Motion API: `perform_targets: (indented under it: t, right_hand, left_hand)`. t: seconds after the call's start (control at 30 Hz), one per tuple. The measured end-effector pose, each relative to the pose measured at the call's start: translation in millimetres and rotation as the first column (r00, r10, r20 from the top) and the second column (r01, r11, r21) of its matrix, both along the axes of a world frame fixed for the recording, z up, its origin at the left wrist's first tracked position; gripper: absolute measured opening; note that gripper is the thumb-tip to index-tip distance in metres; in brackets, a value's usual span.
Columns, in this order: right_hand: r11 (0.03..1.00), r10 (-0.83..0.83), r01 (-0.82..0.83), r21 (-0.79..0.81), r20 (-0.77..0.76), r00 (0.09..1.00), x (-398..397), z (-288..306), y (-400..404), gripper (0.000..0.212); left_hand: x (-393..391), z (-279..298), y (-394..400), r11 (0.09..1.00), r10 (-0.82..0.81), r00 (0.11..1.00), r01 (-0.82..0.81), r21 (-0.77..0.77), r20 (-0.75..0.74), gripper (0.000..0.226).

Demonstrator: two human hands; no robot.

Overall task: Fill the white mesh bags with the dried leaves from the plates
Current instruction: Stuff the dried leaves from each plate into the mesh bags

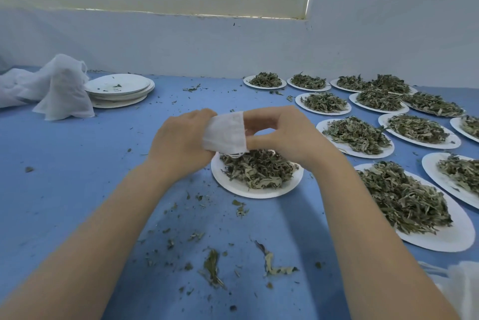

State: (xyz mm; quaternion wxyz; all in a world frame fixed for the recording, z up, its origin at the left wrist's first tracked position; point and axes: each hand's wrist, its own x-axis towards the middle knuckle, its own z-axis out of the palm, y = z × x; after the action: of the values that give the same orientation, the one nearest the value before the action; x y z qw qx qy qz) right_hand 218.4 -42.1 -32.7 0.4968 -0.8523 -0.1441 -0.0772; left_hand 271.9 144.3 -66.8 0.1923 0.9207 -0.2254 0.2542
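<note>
Mesh bag (225, 133), small and white, is held up between both hands over the middle of the blue surface (77, 164), just above a white plate (241, 187) heaped with dried leaves (259, 168). The left hand (181, 141) grips the bag's left side with curled fingers, which the bag hides. The right hand (280, 133) pinches the bag's right edge between thumb and fingers. Thin drawstrings hang from the bag's lower edge down to the leaves. Whether the bag's mouth is open cannot be told, nor whether anything is inside it.

Toward the far right corner and along the right edge stand more plates of leaves (357, 135), close together and some overlapping; the ones at the right edge are cut off by the frame. Near the far left corner sits a stack of empty plates (121, 88) with a few crumbs on top, and a heap of white mesh bags (62, 86) leans against it, running out of the frame on the left. Loose leaf bits (212, 265) are scattered over the near part of the surface. At the near right corner something pale and blurred (461, 286) is cut off; what it is cannot be made out. No writing or label can be read anywhere.
</note>
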Motion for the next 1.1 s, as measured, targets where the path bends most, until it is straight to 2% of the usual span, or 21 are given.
perform_targets:
  t: [0.07,0.1,0.13,0.23,0.3,0.33,0.5,0.57,0.83,0.93,1.03,1.1]
  right_hand:
    - [0.997,-0.061,0.063,0.041,-0.061,0.996,-0.4,1.3,-5.8,0.023]
    - [0.994,-0.108,0.106,-0.026,-0.083,0.991,-0.3,2.1,-8.0,0.021]
    - [0.978,-0.151,0.134,-0.159,-0.101,0.983,0.7,2.2,-9.8,0.024]
    - [0.858,-0.216,0.090,-0.505,-0.197,0.956,2.9,0.1,-5.8,0.051]
    - [0.792,-0.240,0.072,-0.606,-0.201,0.950,5.6,-4.6,0.8,0.064]
    - [0.771,-0.250,0.093,-0.630,-0.166,0.954,7.7,-7.6,3.1,0.063]
    - [0.785,-0.253,0.226,-0.577,0.035,0.967,13.1,-12.9,4.9,0.017]
    - [0.791,-0.246,0.238,-0.564,0.063,0.967,12.8,-10.7,2.4,0.009]
    - [0.877,-0.249,0.299,-0.376,0.175,0.952,6.9,2.6,-8.7,0.009]
    - [0.890,-0.213,0.262,-0.372,0.168,0.962,6.9,2.7,2.2,0.008]
    - [0.860,-0.163,0.232,-0.455,0.185,0.969,9.2,-1.1,15.3,0.009]
    - [0.886,-0.147,0.205,-0.416,0.166,0.975,9.6,-2.4,19.3,0.013]
  left_hand:
    - [2.1,0.1,7.1,0.999,0.001,1.000,-0.002,0.032,0.021,0.042]
    - [2.7,0.0,10.2,0.999,0.003,1.000,-0.004,0.037,0.019,0.042]
    - [3.4,-0.1,12.4,0.999,0.006,1.000,-0.006,0.039,0.011,0.042]
    - [3.4,-1.7,15.1,0.999,0.011,1.000,-0.010,0.051,-0.016,0.046]
    - [2.9,-3.8,14.7,0.998,0.009,0.999,-0.008,0.060,-0.030,0.047]
    - [2.7,-4.9,14.4,0.998,0.005,0.999,-0.003,0.061,-0.037,0.048]
    - [4.8,-8.4,15.5,0.997,0.009,0.999,-0.007,0.077,-0.035,0.051]
    - [6.4,-9.9,16.1,0.996,0.015,1.000,-0.013,0.092,-0.024,0.051]
    - [7.6,-14.2,16.1,0.994,0.022,0.999,-0.025,0.109,0.026,0.050]
    - [5.1,-14.7,10.1,0.996,0.009,1.000,-0.009,0.086,0.001,0.053]
    - [0.9,-13.5,1.4,0.999,-0.039,0.999,0.039,0.022,-0.011,0.053]
    - [-2.1,-13.4,-3.3,0.997,-0.075,0.997,0.075,-0.012,-0.008,0.051]
